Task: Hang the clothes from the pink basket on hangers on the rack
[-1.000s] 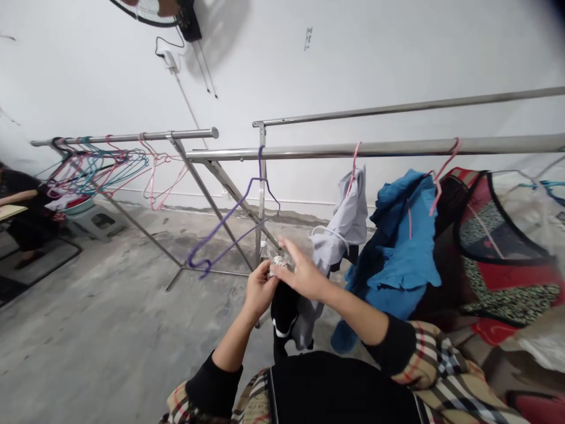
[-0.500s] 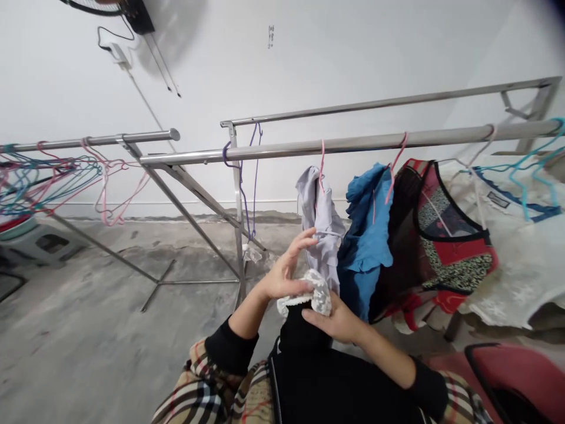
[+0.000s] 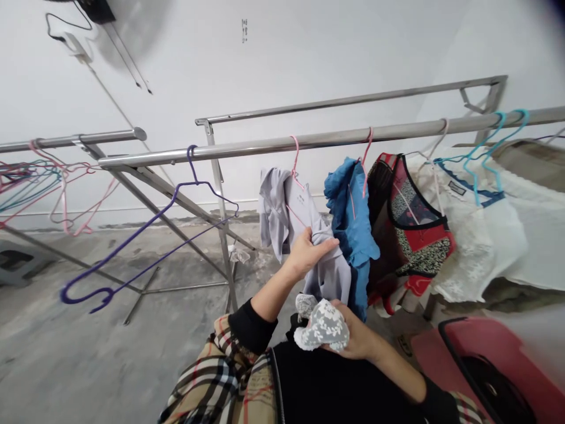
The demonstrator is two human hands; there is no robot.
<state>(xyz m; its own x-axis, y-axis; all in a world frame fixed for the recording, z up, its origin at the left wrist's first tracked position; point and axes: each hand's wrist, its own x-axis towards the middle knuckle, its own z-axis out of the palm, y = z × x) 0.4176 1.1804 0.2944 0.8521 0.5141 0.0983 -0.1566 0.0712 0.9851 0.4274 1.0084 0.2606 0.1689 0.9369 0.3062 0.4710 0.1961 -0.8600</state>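
Note:
My right hand [image 3: 359, 337] is closed around a bunched piece of white floral lace cloth [image 3: 325, 325], low in front of my black clothing. A smaller fold of lace sticks out on its left, with some black cloth beside it. My left hand [image 3: 308, 254] is at the lavender top [image 3: 326, 265], thumb stretched to the right and the other fingers curled into the fabric. That top hangs from a pink hanger [image 3: 295, 156] on the metal rail. Just right of it hangs a blue ruffled top [image 3: 355, 218].
Along the rail [image 3: 256, 146] hang a red and black patterned top [image 3: 424, 247] and white lace tops [image 3: 477, 247]. An unloaded purple hanger [image 3: 145, 227] juts out at left. Pink and teal hangers fill another rack farther left. A red chair [image 3: 481, 359] stands at lower right.
My left hand has left the lace and moved to the lavender top. The lace has come down slightly in my right hand. The purple hanger has turned broadside, and the view has shifted right.

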